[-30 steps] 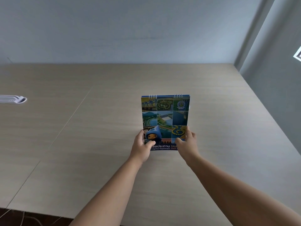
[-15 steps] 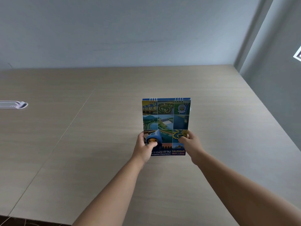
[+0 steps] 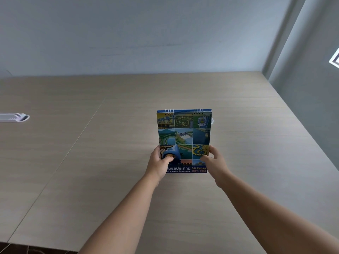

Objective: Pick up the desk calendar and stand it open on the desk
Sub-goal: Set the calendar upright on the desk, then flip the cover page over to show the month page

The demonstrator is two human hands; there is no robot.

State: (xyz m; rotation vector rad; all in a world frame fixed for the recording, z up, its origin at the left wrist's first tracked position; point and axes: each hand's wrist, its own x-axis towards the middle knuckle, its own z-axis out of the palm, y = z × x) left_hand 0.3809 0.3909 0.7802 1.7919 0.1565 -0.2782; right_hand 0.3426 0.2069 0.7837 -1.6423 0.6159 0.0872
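desk (image 3: 238, 198): bare wood all round calendar (image 3: 184, 136), open to either side and behind | obstacle: white plastic piece (image 3: 13, 117) at far left edge, well apart | wall (image 3: 146, 33) closing far edge | both hands (image 3: 159, 165) (image 3: 215, 165) flanking calendar's lower corners

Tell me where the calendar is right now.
In the head view the calendar is upright at centre, right of the desk seam, held at its lower corners by the left hand and right hand.

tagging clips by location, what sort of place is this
Probably an office or meeting room: a wide wood-grain desk against bare grey walls, a desk calendar, and a white cable port.
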